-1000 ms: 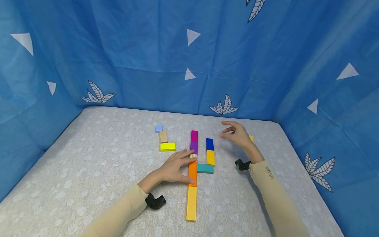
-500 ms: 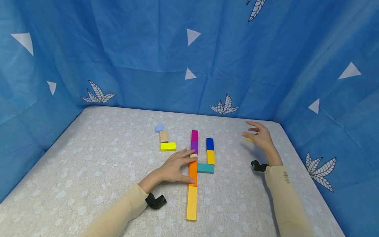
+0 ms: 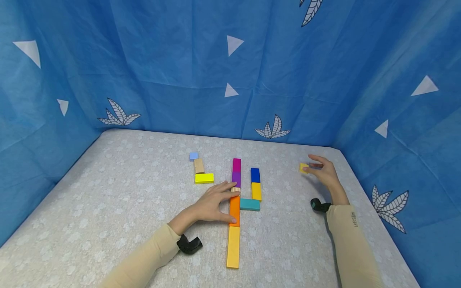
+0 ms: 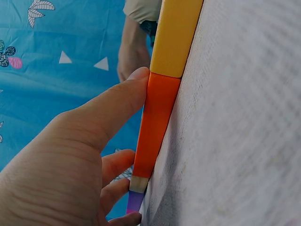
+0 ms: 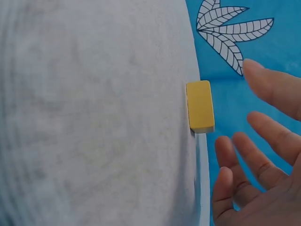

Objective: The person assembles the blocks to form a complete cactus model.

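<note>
Pale cloth (image 3: 119,200), blue curtain (image 3: 162,60) — left hand (image 3: 211,205) splayed on block row (image 3: 234,246); right hand (image 3: 325,173) splayed, empty.

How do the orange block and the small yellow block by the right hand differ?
Size: the orange block is longer than the small yellow block.
Placement: the orange block lies end to end with the long yellow block; the small yellow block sits apart from other blocks.
Contact: the left hand has its thumb on the orange block; the right hand is beside the small yellow block.
Both rest on the table.
</note>
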The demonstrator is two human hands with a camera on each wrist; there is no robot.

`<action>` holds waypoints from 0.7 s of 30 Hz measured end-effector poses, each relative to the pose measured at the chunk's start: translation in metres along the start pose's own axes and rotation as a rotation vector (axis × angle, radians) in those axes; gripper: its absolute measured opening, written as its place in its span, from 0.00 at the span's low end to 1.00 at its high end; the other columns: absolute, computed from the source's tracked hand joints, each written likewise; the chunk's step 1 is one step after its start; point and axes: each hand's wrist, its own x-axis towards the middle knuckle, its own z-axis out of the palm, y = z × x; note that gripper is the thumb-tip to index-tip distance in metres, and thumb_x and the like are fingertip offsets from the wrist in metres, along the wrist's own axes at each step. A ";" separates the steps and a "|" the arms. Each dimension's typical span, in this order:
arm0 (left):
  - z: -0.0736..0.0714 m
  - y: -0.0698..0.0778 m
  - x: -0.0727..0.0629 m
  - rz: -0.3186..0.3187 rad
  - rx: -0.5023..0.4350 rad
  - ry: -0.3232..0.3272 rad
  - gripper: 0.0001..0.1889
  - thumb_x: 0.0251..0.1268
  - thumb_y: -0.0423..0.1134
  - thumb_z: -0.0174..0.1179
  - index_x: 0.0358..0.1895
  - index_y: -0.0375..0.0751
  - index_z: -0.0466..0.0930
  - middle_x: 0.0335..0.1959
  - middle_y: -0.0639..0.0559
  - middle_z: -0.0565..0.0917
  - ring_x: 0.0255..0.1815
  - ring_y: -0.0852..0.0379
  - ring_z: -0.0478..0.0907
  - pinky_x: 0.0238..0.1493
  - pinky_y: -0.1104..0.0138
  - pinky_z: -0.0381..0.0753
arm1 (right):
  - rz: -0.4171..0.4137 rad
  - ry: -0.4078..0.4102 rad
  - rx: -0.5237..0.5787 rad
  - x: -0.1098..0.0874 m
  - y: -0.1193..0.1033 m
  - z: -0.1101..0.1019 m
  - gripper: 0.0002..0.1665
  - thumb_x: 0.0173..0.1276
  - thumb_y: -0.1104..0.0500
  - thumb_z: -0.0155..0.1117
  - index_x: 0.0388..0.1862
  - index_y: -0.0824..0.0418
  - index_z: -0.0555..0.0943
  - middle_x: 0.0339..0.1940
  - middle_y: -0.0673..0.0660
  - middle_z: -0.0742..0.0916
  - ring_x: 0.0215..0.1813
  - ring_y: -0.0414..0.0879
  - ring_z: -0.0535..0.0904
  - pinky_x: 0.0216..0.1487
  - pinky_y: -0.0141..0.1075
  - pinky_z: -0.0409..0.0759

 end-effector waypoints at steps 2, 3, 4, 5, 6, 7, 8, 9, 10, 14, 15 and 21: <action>0.000 0.000 0.000 0.002 -0.003 0.004 0.43 0.50 0.61 0.70 0.70 0.49 0.70 0.78 0.49 0.58 0.80 0.40 0.49 0.76 0.41 0.49 | 0.010 -0.005 0.013 0.001 0.002 0.000 0.42 0.64 0.58 0.69 0.74 0.63 0.64 0.75 0.69 0.63 0.67 0.65 0.67 0.61 0.53 0.71; 0.000 0.000 0.000 0.002 -0.004 0.004 0.43 0.50 0.61 0.70 0.70 0.49 0.70 0.78 0.49 0.58 0.80 0.40 0.49 0.76 0.41 0.49 | 0.013 -0.010 0.014 0.001 0.002 -0.001 0.41 0.65 0.58 0.68 0.74 0.64 0.64 0.75 0.69 0.64 0.67 0.64 0.68 0.60 0.52 0.71; 0.000 0.000 0.000 0.004 -0.006 0.005 0.43 0.50 0.61 0.70 0.70 0.49 0.70 0.78 0.49 0.58 0.80 0.40 0.49 0.76 0.41 0.49 | 0.017 -0.013 0.008 0.001 0.003 0.000 0.41 0.65 0.58 0.68 0.74 0.64 0.64 0.74 0.69 0.65 0.66 0.64 0.68 0.59 0.50 0.72; -0.001 0.000 0.000 0.004 -0.008 0.006 0.43 0.50 0.61 0.70 0.70 0.49 0.70 0.78 0.49 0.58 0.80 0.40 0.49 0.76 0.41 0.49 | 0.023 -0.016 0.007 0.001 0.004 0.000 0.41 0.65 0.58 0.68 0.74 0.65 0.64 0.73 0.70 0.67 0.65 0.63 0.69 0.58 0.48 0.72; -0.001 0.000 0.000 0.004 -0.009 0.006 0.43 0.50 0.61 0.70 0.70 0.49 0.70 0.78 0.49 0.58 0.80 0.40 0.49 0.76 0.41 0.49 | 0.030 -0.021 0.005 0.001 0.004 0.000 0.41 0.65 0.59 0.68 0.74 0.65 0.64 0.72 0.70 0.67 0.65 0.62 0.69 0.58 0.47 0.72; 0.000 0.000 0.000 0.004 -0.010 0.005 0.43 0.50 0.62 0.70 0.70 0.49 0.70 0.78 0.49 0.58 0.80 0.40 0.48 0.76 0.41 0.49 | 0.037 -0.024 0.000 0.001 0.005 0.000 0.40 0.65 0.59 0.67 0.73 0.66 0.64 0.71 0.70 0.68 0.64 0.62 0.69 0.57 0.46 0.72; 0.000 0.000 0.000 0.003 -0.009 0.004 0.43 0.50 0.62 0.69 0.70 0.49 0.70 0.78 0.49 0.58 0.80 0.40 0.48 0.76 0.41 0.49 | 0.041 -0.030 -0.006 0.001 0.006 0.001 0.40 0.65 0.59 0.67 0.73 0.66 0.64 0.71 0.70 0.69 0.64 0.62 0.69 0.57 0.46 0.72; 0.000 0.000 0.000 0.003 -0.009 0.004 0.43 0.50 0.62 0.69 0.70 0.49 0.70 0.78 0.49 0.58 0.80 0.40 0.48 0.76 0.41 0.49 | 0.044 -0.035 -0.009 0.001 0.007 0.001 0.39 0.65 0.59 0.67 0.73 0.67 0.64 0.70 0.70 0.69 0.64 0.62 0.69 0.58 0.46 0.72; 0.000 0.000 0.000 0.003 -0.009 0.004 0.43 0.50 0.62 0.69 0.70 0.49 0.70 0.78 0.49 0.58 0.80 0.40 0.49 0.76 0.41 0.49 | 0.047 -0.038 -0.014 0.002 0.008 0.001 0.39 0.66 0.59 0.66 0.73 0.67 0.64 0.70 0.71 0.70 0.64 0.63 0.70 0.58 0.47 0.73; 0.000 0.000 0.000 0.002 -0.011 0.006 0.43 0.49 0.62 0.70 0.70 0.49 0.70 0.78 0.49 0.58 0.80 0.40 0.49 0.75 0.41 0.49 | 0.049 -0.046 -0.035 0.003 0.012 0.002 0.38 0.66 0.60 0.65 0.72 0.69 0.65 0.69 0.72 0.71 0.64 0.64 0.70 0.59 0.49 0.73; 0.000 -0.001 0.000 0.002 -0.011 0.007 0.43 0.49 0.62 0.70 0.70 0.49 0.70 0.78 0.49 0.58 0.80 0.40 0.49 0.75 0.41 0.50 | 0.049 -0.046 -0.041 0.003 0.012 0.002 0.37 0.66 0.59 0.65 0.72 0.69 0.65 0.68 0.72 0.71 0.64 0.64 0.70 0.58 0.49 0.73; 0.000 -0.001 0.000 0.005 -0.005 0.006 0.43 0.49 0.62 0.70 0.70 0.49 0.70 0.78 0.49 0.58 0.80 0.41 0.49 0.76 0.41 0.49 | 0.045 -0.049 -0.073 0.003 0.014 0.003 0.33 0.68 0.59 0.63 0.70 0.69 0.68 0.68 0.71 0.72 0.63 0.64 0.70 0.56 0.48 0.74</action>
